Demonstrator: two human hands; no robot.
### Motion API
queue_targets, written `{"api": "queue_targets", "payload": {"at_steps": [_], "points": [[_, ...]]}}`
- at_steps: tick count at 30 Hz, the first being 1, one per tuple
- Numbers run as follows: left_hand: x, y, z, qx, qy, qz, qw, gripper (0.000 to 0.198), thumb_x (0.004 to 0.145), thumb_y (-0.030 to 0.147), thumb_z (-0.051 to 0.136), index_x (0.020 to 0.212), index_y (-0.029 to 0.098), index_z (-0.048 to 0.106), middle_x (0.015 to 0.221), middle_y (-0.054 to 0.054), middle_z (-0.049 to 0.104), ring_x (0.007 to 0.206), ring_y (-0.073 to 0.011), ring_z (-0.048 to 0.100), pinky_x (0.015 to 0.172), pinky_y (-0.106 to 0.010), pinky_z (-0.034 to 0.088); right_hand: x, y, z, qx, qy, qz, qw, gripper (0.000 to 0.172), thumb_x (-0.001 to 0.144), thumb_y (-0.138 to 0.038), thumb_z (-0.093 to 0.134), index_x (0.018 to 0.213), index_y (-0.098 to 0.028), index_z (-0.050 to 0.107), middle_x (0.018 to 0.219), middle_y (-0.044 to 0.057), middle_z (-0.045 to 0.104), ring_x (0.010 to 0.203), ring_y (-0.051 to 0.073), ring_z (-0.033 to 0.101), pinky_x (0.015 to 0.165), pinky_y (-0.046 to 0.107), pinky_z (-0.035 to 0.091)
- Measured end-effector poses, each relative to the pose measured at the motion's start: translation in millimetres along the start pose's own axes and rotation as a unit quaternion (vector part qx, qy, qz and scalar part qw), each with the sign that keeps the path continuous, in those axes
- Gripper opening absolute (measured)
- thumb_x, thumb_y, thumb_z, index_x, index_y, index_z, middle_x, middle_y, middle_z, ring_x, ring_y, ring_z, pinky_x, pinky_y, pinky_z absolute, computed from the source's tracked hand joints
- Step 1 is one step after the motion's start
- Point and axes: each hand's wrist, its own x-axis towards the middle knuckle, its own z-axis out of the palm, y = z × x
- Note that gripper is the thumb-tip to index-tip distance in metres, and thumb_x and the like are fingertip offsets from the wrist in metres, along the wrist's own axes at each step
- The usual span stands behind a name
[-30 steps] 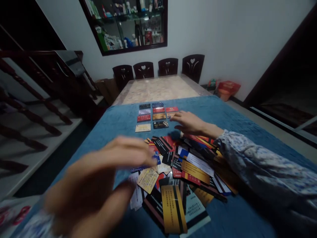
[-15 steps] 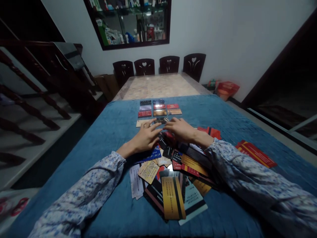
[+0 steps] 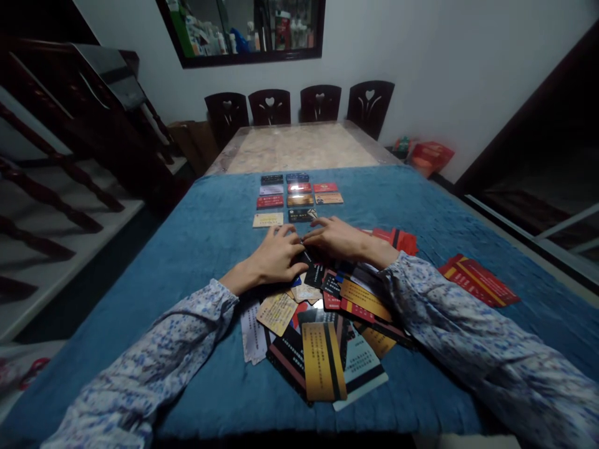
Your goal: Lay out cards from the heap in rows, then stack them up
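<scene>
My left hand, fingers spread and holding nothing I can see, rests over the top left of a loose pile of cards. Opposite it, my right hand lies palm down with its fingers stretched toward the left hand, over dark cards that it partly covers. Just beyond the fingertips lie a black card and a cream card side by side. In the pile's near part are a gold card, a pale green card and a yellow card. What lies under both palms is hidden.
Cards lie in short rows farther out, among them a red card and a peach card. Red cards sit apart on the right. A blue cloth covers the near table; dark chairs stand at the far end.
Both hands have drawn back slightly from the black card, which now shows more fully beside the cream one. The whole view has tilted down a little.
</scene>
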Motion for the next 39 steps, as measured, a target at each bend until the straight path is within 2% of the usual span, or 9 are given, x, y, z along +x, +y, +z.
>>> {"api": "queue_targets", "payload": {"at_steps": [7,16,19,23,26,29,32,36,39], "points": [[4,2,-1.1,-0.001,-0.015,-0.013,1.0,0.03,0.092,0.031,0.055,0.109,0.018,0.075,0.122,-0.013,0.072,0.139,-0.0385,0.043,0.11,-0.059,0.034,-5,1,2,0.002,0.011,0.015,1.0,0.03,0.091,-0.016,0.062,0.117,-0.025,0.075,0.13,0.008,0.072,0.121,0.03,0.051,0.086,0.038,0.04],[5,-1,1.1,0.019,-0.025,-0.035,0.999,0.031,0.09,0.02,0.05,0.107,0.017,0.076,0.121,-0.013,0.072,0.134,-0.0359,0.046,0.107,-0.055,0.038,-5,3,3,-0.039,0.009,0.027,0.999,0.034,0.094,-0.021,0.056,0.124,-0.021,0.071,0.122,0.014,0.07,0.111,0.031,0.048,0.081,0.037,0.036],[6,0,1.2,0.021,-0.028,-0.046,0.998,0.031,0.089,0.019,0.05,0.106,0.015,0.076,0.12,-0.015,0.071,0.133,-0.0362,0.046,0.106,-0.054,0.037,-3,5,5,-0.039,0.006,0.036,0.999,0.032,0.094,-0.023,0.057,0.122,-0.018,0.071,0.129,0.016,0.066,0.114,0.031,0.049,0.085,0.039,0.04],[7,1,1.8,0.025,-0.02,-0.048,0.998,0.029,0.089,0.018,0.049,0.101,0.016,0.075,0.115,-0.014,0.072,0.128,-0.0341,0.048,0.103,-0.052,0.038,-1,8,7,-0.02,0.008,0.017,1.0,0.027,0.093,-0.02,0.057,0.116,-0.014,0.069,0.146,0.016,0.059,0.129,0.033,0.045,0.092,0.042,0.043],[8,3,1.9,0.04,-0.011,-0.045,0.998,0.029,0.094,0.021,0.045,0.095,0.016,0.074,0.112,-0.014,0.07,0.122,-0.0323,0.051,0.1,-0.05,0.04,-1,9,7,-0.008,0.005,0.024,1.0,0.024,0.093,-0.021,0.056,0.112,-0.015,0.068,0.137,0.017,0.064,0.129,0.033,0.047,0.091,0.042,0.043],[10,6,1.0,0.052,-0.008,-0.052,0.997,0.034,0.098,0.035,0.047,0.092,0.015,0.074,0.107,-0.016,0.069,0.114,-0.0328,0.053,0.097,-0.05,0.041,-3,8,5,-0.008,0.003,0.042,0.999,0.024,0.093,-0.023,0.055,0.112,-0.017,0.068,0.125,0.016,0.07,0.124,0.032,0.049,0.089,0.042,0.041],[11,11,0.2,0.059,-0.014,-0.066,0.996,0.04,0.098,0.045,0.051,0.094,0.013,0.075,0.105,-0.016,0.069,0.111,-0.0337,0.054,0.096,-0.051,0.041,-4,6,3,-0.014,0.003,0.043,0.999,0.028,0.093,-0.024,0.055,0.118,-0.019,0.067,0.125,0.014,0.07,0.122,0.033,0.048,0.088,0.041,0.038],[13,15,0.5,0.059,-0.018,-0.086,0.994,0.043,0.097,0.048,0.053,0.096,0.011,0.076,0.106,-0.018,0.068,0.113,-0.0353,0.054,0.097,-0.052,0.042,-4,4,1,-0.023,0.003,0.034,0.999,0.029,0.093,-0.023,0.056,0.119,-0.019,0.069,0.118,0.015,0.071,0.116,0.032,0.049,0.084,0.038,0.036],[13,17,1.8,0.046,-0.01,-0.099,0.994,0.04,0.096,0.047,0.054,0.095,0.014,0.076,0.103,-0.016,0.068,0.112,-0.0347,0.054,0.095,-0.051,0.043,-4,3,-1,-0.032,0.003,0.037,0.999,0.026,0.093,-0.023,0.057,0.115,-0.018,0.071,0.114,0.014,0.07,0.111,0.03,0.05,0.082,0.037,0.035]]}}
